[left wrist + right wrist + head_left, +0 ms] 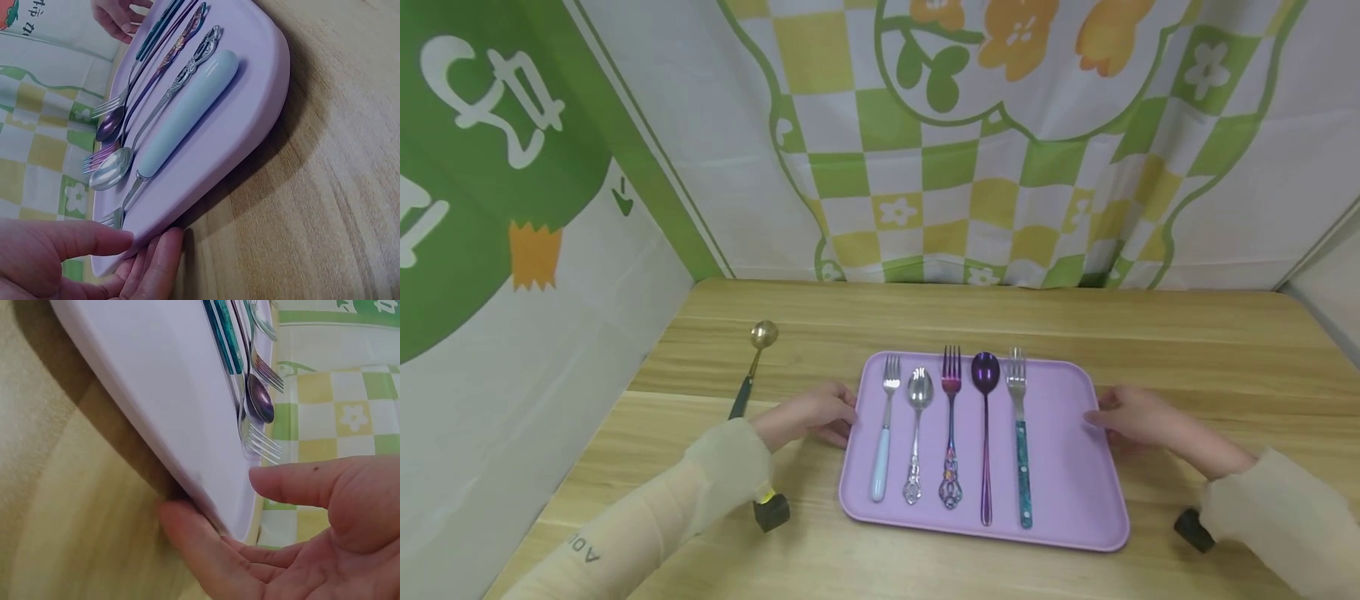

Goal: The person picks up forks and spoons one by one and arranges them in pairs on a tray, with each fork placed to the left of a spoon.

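Note:
A pink-purple tray (1071,467) sits low over the wooden table between both hands. My left hand (823,411) grips its left edge, thumb at the rim and fingers beneath. At the opposite edge my right hand (1131,414) holds the tray the same way, thumb above and fingers underneath. Side by side on it, from left, lie a fork with a pale blue handle (881,462), a silver spoon with an ornate handle (919,390), a purple-red fork (951,382), a dark purple spoon (985,373) and a fork with a teal handle (1023,467). Their heads point away from me.
Left of the tray, a gold round-bowled spoon (764,334) with a dark green handle lies on the wooden table (970,321), its lower end hidden by my left arm. A checked green, yellow and white cloth (951,183) hangs behind the table's far edge.

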